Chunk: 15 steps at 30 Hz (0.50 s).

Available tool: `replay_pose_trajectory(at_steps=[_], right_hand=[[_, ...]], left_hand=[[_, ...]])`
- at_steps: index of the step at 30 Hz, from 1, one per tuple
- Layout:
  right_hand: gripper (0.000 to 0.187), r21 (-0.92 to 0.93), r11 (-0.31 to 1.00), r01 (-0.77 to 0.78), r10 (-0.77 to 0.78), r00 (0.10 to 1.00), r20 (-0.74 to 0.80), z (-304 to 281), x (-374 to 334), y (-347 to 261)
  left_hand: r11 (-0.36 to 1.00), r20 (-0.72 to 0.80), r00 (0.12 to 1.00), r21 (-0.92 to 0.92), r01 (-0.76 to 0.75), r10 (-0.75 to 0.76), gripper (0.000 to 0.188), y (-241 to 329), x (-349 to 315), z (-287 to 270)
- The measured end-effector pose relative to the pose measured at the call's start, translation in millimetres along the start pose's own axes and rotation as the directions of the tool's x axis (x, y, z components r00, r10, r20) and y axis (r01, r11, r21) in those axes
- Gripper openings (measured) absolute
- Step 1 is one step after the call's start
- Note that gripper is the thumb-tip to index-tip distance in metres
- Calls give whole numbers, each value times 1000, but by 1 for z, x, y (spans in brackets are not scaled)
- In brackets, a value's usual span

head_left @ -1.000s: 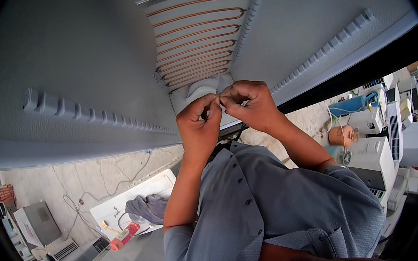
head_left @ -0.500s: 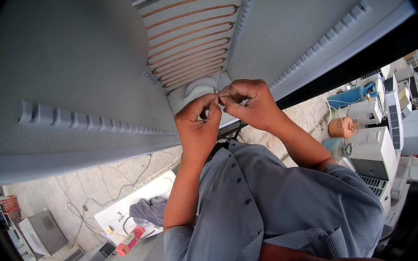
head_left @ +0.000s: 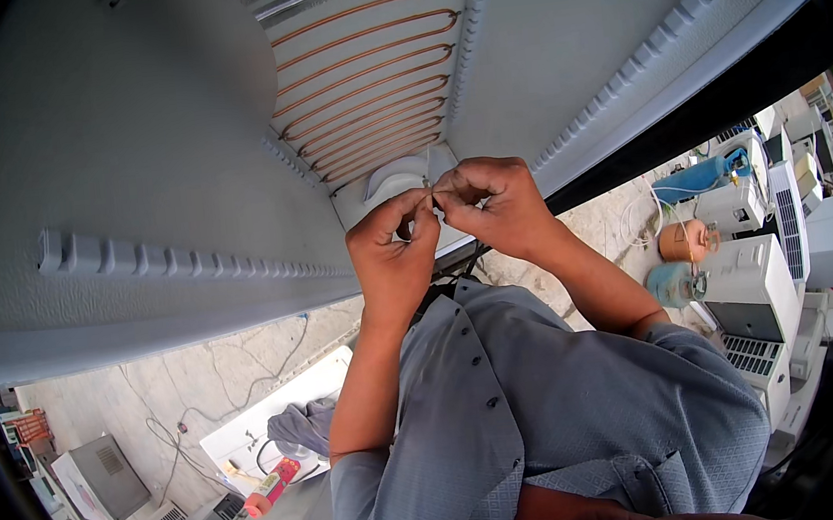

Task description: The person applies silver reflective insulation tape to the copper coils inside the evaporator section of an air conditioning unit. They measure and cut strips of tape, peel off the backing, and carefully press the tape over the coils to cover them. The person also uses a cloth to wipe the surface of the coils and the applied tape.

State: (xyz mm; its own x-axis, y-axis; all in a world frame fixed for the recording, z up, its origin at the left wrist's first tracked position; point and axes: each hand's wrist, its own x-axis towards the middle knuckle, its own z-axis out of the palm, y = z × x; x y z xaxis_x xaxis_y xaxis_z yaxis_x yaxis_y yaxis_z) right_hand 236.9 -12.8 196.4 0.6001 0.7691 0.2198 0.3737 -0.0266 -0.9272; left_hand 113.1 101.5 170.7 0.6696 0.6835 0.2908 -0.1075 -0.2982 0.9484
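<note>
My left hand point(head_left: 396, 252) and my right hand point(head_left: 497, 207) meet in front of me at the opening of a white refrigerator cabinet point(head_left: 156, 155). Thumb and forefinger of each are pinched, the fingertips almost touching. Whatever sits between them is tiny and mostly covered by the fingers; I cannot make out what it is. Beyond the hands, rows of copper tubing point(head_left: 370, 84) run across the cabinet's back wall. A white rounded part point(head_left: 394, 179) lies behind my fingertips, partly hidden by them.
Ribbed shelf rails point(head_left: 186, 265) line both side walls. On the right stand a blue cylinder point(head_left: 698, 182), an orange canister point(head_left: 685, 241), a teal canister point(head_left: 674, 285) and white appliances point(head_left: 751, 278). At left are a white panel point(head_left: 242, 427), grey cloth point(head_left: 302, 426) and a red elongated object point(head_left: 274, 486).
The view has shifted slightly, so the cabinet and the things on the floor sit a little differently. Both hands keep the same pinch at nearly the same spot.
</note>
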Motion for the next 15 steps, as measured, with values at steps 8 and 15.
replay_pose_trajectory(at_steps=[8, 15], right_hand=[[6, 8, 1000, 18, -18, 1000, 0, -3, 1, 1], [6, -28, 999, 46, -46, 999, 0, -6, 3, -1]], left_hand=[[1000, 9, 1000, -7, 16, -16, 11, -2, 2, 3], [1000, 1, 1000, 13, -2, 2, 10, 2, 4, 6]])
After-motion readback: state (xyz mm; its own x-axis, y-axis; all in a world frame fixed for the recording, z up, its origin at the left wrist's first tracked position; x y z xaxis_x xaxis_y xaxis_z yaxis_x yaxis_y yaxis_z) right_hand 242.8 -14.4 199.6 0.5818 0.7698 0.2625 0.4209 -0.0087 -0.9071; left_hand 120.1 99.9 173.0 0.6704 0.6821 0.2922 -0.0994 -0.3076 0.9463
